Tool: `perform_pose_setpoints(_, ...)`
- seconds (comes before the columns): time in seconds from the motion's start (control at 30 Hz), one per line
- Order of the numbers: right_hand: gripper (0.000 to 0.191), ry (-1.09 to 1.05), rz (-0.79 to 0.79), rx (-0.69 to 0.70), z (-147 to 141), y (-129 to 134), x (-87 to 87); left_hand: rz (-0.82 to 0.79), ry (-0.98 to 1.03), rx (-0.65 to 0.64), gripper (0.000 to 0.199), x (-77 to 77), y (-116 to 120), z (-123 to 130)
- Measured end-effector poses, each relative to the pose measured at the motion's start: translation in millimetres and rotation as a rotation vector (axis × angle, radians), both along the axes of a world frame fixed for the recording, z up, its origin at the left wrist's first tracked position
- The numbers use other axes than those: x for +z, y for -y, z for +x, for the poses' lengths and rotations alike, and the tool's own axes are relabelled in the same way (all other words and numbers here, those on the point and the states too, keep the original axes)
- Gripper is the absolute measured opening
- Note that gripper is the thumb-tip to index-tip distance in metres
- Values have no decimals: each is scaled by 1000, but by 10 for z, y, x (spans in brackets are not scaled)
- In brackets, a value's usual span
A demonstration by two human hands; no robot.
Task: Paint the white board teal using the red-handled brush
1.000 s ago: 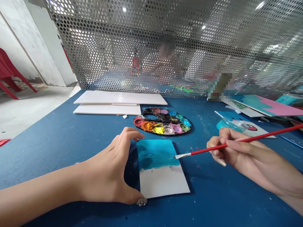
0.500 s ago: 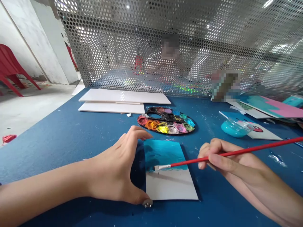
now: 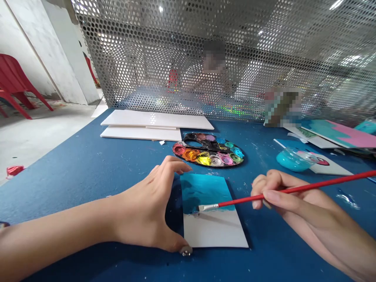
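A small white panel (image 3: 214, 231) lies on the blue table, its far half covered in turquoise paint. My left hand (image 3: 147, 207) is spread along the panel's left side, fingertips at the far left corner and thumb at the near left corner. Between the fingers and thumb of my right hand (image 3: 290, 196) is a red paintbrush (image 3: 241, 201). Its flat bristles touch the panel at the near edge of the turquoise area, left of the middle. Just beyond the panel sits an oval palette (image 3: 210, 150) with wells of many colours.
Blank white boards (image 3: 155, 119) are stacked at the back left. A clear cup of turquoise paint (image 3: 293, 159) stands at the right, near painted boards (image 3: 340, 133). A perforated metal screen (image 3: 176, 51) rises behind the blue table (image 3: 73, 168). A red chair (image 3: 14, 80) is far left.
The brush tip has moved slightly right along the lower edge of the turquoise paint, and my right hand has moved with it. The whole view has shifted slightly.
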State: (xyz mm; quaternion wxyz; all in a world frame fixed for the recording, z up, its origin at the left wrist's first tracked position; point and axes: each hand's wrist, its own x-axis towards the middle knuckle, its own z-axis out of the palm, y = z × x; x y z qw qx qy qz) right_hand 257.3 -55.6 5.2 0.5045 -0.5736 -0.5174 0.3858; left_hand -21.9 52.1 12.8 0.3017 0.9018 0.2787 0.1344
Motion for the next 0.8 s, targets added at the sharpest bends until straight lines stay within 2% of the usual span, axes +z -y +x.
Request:
perform_pose_setpoints(0.17,26,16,-56,7,-23,14,-14,-1,-8,6,101,-6,-6,2)
perform_pose_setpoints(0.37,29,14,45,-46,-9,29,31,1,-11,9,101,7,-4,-19)
perform_pose_setpoints(0.57,29,75,-5,20,4,-4,34,-6,-8,27,100,11,-18,-9)
perform_pose_setpoints(0.7,27,28,55,-23,41,-10,40,-23,-13,17,100,15,-19,-3)
perform_pose_setpoints(0.8,27,58,38,-13,24,-10,50,0,-2,18,100,4,-10,-17)
